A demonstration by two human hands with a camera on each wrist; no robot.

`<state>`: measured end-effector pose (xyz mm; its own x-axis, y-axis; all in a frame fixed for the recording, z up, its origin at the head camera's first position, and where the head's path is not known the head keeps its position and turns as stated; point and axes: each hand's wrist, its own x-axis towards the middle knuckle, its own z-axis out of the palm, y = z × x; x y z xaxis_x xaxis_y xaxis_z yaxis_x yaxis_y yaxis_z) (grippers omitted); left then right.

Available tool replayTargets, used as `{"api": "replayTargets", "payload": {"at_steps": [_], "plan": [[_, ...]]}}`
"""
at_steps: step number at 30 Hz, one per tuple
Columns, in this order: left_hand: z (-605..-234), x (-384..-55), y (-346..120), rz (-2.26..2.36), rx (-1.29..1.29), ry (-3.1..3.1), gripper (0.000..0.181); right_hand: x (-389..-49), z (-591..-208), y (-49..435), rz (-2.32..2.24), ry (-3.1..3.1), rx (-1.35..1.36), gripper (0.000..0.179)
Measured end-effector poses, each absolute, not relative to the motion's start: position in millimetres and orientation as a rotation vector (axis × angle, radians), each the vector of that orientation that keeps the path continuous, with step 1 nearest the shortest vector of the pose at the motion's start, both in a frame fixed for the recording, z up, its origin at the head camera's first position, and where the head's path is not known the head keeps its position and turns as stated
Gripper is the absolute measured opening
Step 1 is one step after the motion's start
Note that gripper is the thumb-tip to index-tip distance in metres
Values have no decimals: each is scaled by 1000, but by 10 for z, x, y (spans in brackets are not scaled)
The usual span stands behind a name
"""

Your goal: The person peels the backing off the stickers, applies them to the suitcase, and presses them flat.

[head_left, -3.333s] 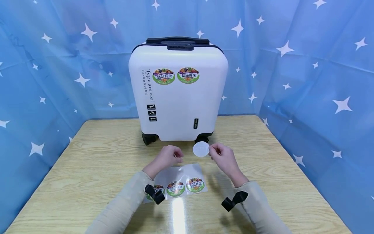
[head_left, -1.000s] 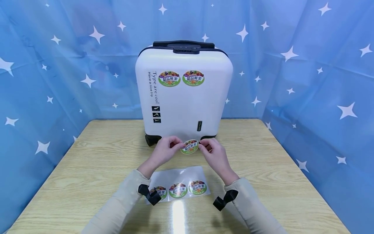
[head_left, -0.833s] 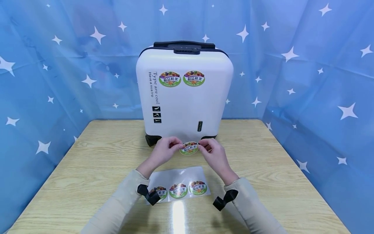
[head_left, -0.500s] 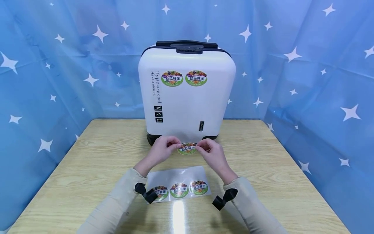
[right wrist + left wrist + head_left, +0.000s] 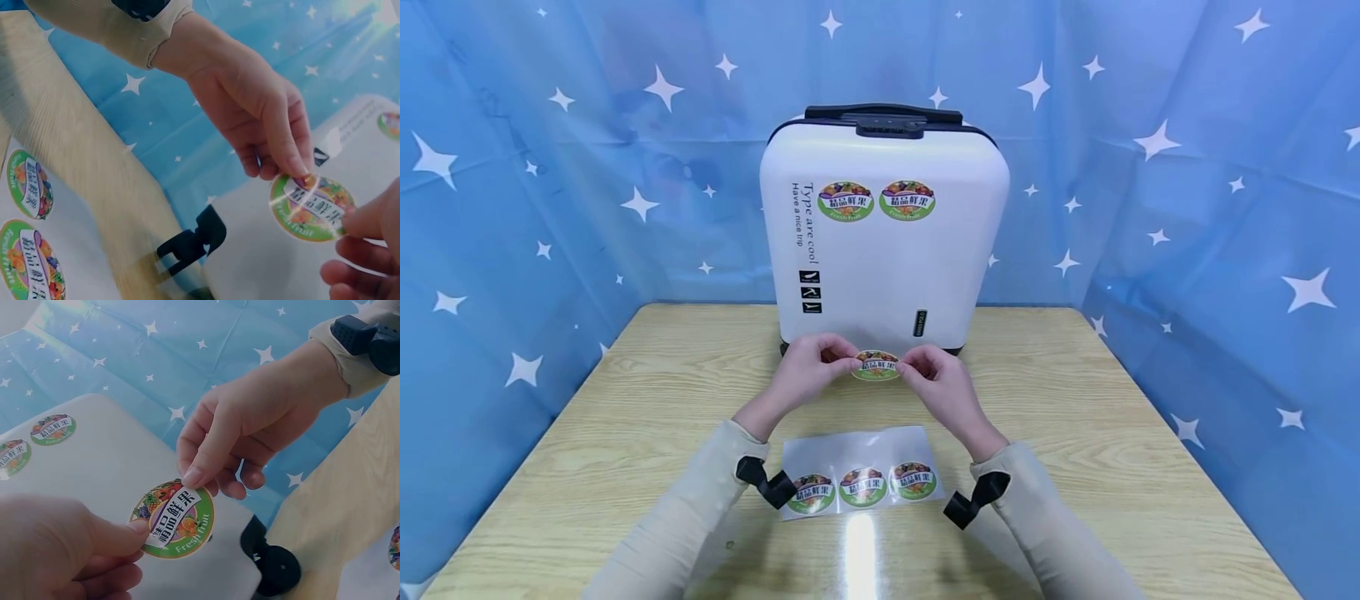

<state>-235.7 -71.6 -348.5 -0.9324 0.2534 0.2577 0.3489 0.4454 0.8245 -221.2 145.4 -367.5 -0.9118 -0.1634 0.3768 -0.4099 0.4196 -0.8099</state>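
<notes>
My left hand pinches the left edge of an oval "Fresh fruit" sticker between thumb and fingers. The opposite edge is pinched by my right hand. Held flat with its printed side up, the sticker is in front of the lower face of a white suitcase. Two matching stickers, a left one and a right one, sit side by side high on that face. Below the hands on the table lies a backing sheet with three stickers along its near edge.
The suitcase stands upright at the back of the wooden table, its black handle on top and a black wheel at a lower corner. A blue curtain with white stars surrounds the table's back and sides.
Earlier only the right hand held the sticker, its white back showing. The sticker was turned print side up, the left hand took its other edge, and both hands moved slightly up toward the suitcase.
</notes>
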Motion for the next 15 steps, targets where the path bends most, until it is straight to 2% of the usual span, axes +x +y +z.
{"api": "replayTargets", "payload": {"at_steps": [15], "plan": [[-3203,-2391,-853,-1489,-568,-2516,8,-2288,-3492,1315,1582,-2333,629,7]]}}
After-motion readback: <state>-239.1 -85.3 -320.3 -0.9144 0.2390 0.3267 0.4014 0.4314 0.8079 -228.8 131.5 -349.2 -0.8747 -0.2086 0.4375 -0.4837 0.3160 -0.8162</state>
